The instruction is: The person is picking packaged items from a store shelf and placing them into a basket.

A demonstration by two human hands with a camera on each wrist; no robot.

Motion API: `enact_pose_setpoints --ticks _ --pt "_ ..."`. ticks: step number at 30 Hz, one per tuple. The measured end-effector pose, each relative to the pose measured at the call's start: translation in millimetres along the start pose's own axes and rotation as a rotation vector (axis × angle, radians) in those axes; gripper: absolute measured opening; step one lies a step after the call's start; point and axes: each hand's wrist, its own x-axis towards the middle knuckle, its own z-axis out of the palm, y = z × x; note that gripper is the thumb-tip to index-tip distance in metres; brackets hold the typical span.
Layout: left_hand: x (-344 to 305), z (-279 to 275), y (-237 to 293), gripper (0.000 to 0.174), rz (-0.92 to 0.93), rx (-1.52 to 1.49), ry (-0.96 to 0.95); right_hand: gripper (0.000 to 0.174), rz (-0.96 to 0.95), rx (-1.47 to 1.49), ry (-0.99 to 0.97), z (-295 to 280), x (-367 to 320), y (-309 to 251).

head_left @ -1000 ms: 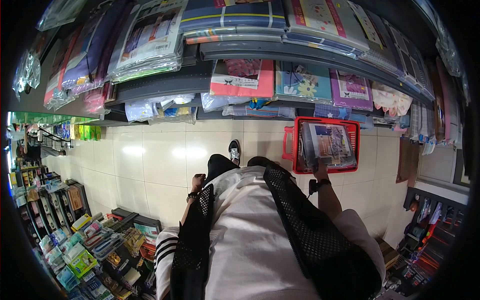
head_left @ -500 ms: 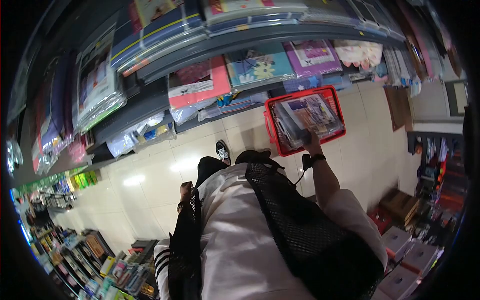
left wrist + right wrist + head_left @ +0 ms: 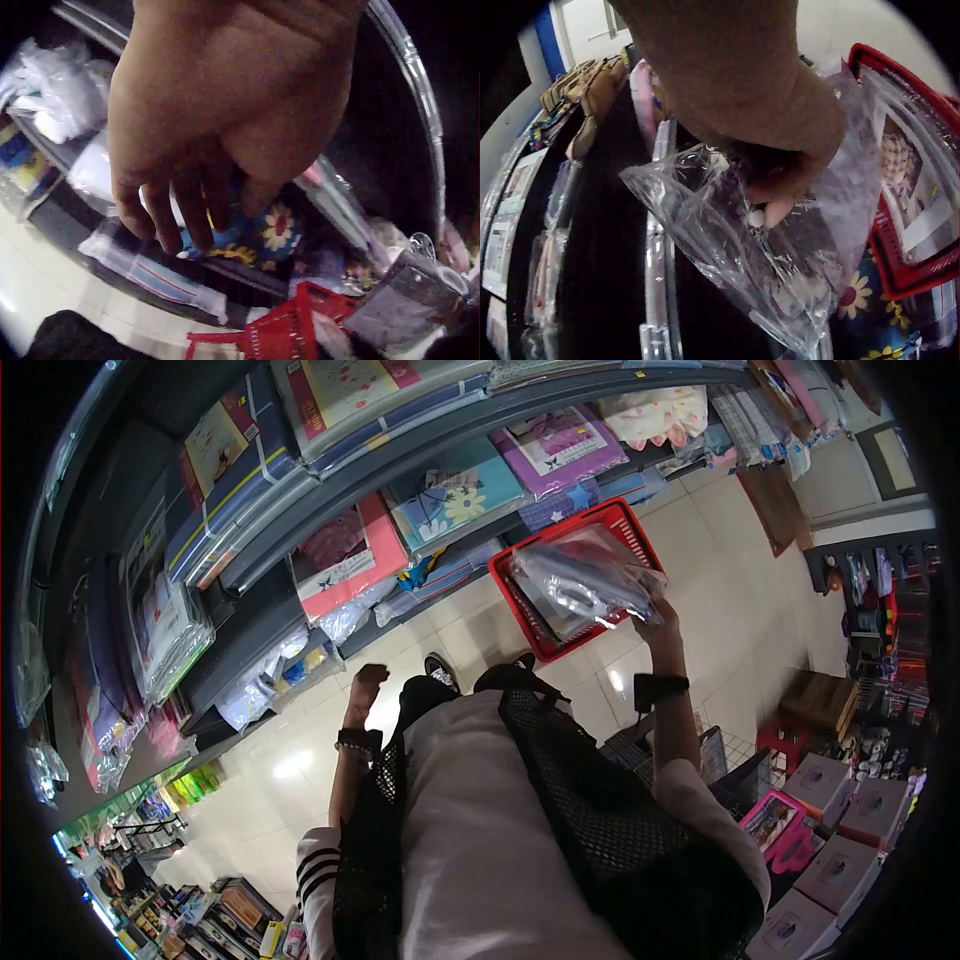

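A clear plastic package is pinched at its edge by the right hand, above the red basket. In the right wrist view, fingers of the right hand grip the crinkled clear package, with the basket beside it. Another packaged item lies inside the basket. The left hand hangs in the air before the lower shelf, touching nothing. In the left wrist view the left hand has loosely bent fingers and holds nothing.
Shelves with packaged textiles, among them a pink pack, a teal pack and a purple pack, run along the top. Boxes stand at lower right. Tiled floor lies around the basket.
The right hand has lifted a clear package from the basket's contents. The left hand has moved forward, toward the shelves. The head view has turned, so the shelves slant more.
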Motion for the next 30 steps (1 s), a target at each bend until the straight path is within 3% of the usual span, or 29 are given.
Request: enact_pose_setpoints --ticks 2,3,5,6,8,9,14,16,17,20,21,24,30 --pt "26.4 12.7 82.6 0.023 -0.083 -0.190 -0.145 0.037 -0.496 -1.648 0.065 31.7 -28.6 -11.0" --pt "37.7 17.0 109.2 0.025 -0.048 -0.222 -0.261 0.037 -0.499 -1.646 0.046 59.1 -33.0 -18.8" --pt "53.5 35.9 133.6 0.036 -0.122 -0.348 -0.369 0.037 0.183 -0.435 0.252 114.5 -39.2 -29.6" --pt "59.4 45.2 184.6 0.046 -0.326 -0.362 -0.405 0.037 0.192 -0.439 0.237 127.5 -40.7 -29.7" --pt "61.3 62.2 220.7 0.056 -0.348 -0.271 -0.481 0.041 0.202 -0.563 0.043 151.1 -44.6 -30.9" --pt "61.1 67.8 232.9 0.056 -0.359 -0.299 -0.499 0.036 0.253 -0.558 0.027 182.0 -48.6 -35.6" --pt "59.6 70.4 265.6 0.055 -0.408 -0.448 -0.522 0.042 0.239 -0.588 0.094 210.8 -40.5 -24.9" --pt "57.4 64.5 274.4 0.055 -0.367 -0.579 -0.551 0.047 0.135 -0.578 0.002 250.0 -36.2 -17.3" --pt "53.0 60.9 287.4 0.053 -0.340 -0.764 -0.508 0.050 0.253 -0.560 -0.026 260.4 -30.9 -16.3" --pt "44.3 44.9 303.0 0.049 -0.390 -1.013 -0.310 0.050 0.241 -0.567 -0.141 265.1 -2.8 15.5" --pt "43.9 35.2 306.8 0.048 -0.485 -1.110 -0.248 0.049 0.280 -0.520 -0.127 293.0 -7.7 22.1" --pt "39.7 21.1 275.6 0.048 -0.368 -1.124 -0.116 0.049 0.399 -0.744 -0.204 242.1 40.2 59.9" --pt "-0.8 -13.3 267.9 0.044 -0.232 -1.166 0.119 0.048 0.499 -0.763 -0.287 265.3 55.0 102.4"
